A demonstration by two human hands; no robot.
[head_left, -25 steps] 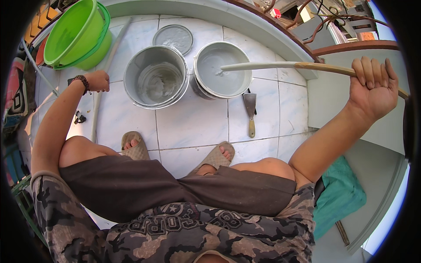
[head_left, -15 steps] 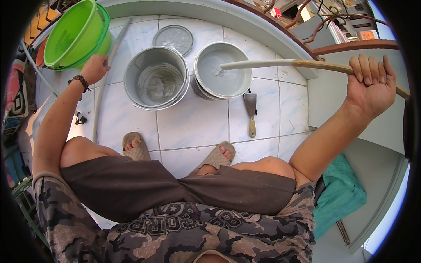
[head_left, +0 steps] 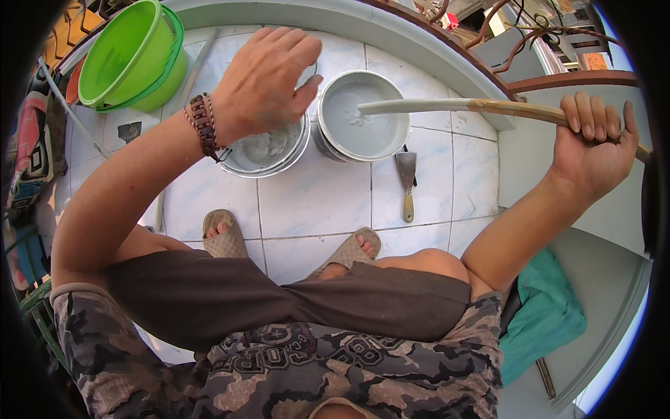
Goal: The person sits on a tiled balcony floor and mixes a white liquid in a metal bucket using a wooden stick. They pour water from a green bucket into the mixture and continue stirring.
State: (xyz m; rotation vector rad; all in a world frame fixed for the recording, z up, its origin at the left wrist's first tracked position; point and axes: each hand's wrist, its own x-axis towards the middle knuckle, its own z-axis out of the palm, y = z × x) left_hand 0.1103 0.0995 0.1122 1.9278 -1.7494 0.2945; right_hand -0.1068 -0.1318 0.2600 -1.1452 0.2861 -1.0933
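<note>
My right hand (head_left: pixel 592 146) grips a long wooden stick (head_left: pixel 509 107) at the right. Its grey-coated end reaches into a white bucket (head_left: pixel 326 140) of pale grey liquid (head_left: pixel 363 133). My left hand (head_left: pixel 276 73), loosely curved with nothing seen in it, hangs over a second bucket (head_left: pixel 300 150) holding grey paste, hiding much of it and most of the round lid behind. A scraper (head_left: pixel 407 174) with a yellowish handle lies below the white bucket.
Nested green tubs (head_left: pixel 125 63) sit at upper left, near long poles (head_left: pixel 77 112). A curved low wall (head_left: pixel 391 28) with rusty railing bounds the tiled floor (head_left: pixel 314 199). A teal cloth (head_left: pixel 541 314) lies at lower right; my sandalled feet rest below the buckets.
My left hand has moved right and up from beside the green tubs to over the left bucket and lid, its fingers loosening. My right hand has shifted slightly with the stick.
</note>
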